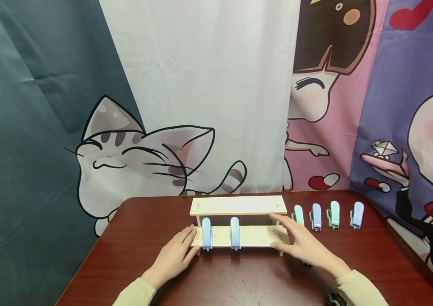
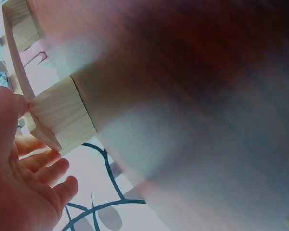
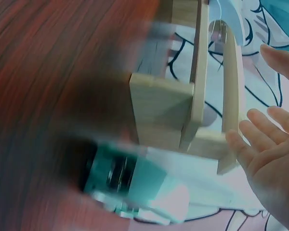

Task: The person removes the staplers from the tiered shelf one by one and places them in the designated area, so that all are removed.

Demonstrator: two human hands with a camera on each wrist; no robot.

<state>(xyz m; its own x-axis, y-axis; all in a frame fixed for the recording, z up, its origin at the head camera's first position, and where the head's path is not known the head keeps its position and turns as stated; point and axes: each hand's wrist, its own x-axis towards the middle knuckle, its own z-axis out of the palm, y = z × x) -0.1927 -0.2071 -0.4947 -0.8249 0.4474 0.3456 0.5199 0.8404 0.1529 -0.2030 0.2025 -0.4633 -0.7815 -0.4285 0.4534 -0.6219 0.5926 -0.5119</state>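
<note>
Showing only the left wrist view its left leg (image 2: 67,115) broadside, the pale two-tier rack (image 1: 256,236) is standing between left grip (image 1: 173,254) and right grip (image 1: 303,243), both spread, merely touching it.

Count: 1 table (image 1: 247,276), 1 wooden rack (image 1: 256,238), 2 blue staplers (image 1: 206,233) on its lower tier. At rack's 3 o'clock: 2 green staplers (image 1: 334,213), 2 more blue ones (image 1: 316,216). Hands: 2, left hand (image 1: 173,255) at 8, right hand (image 1: 303,242) at 4.
</note>
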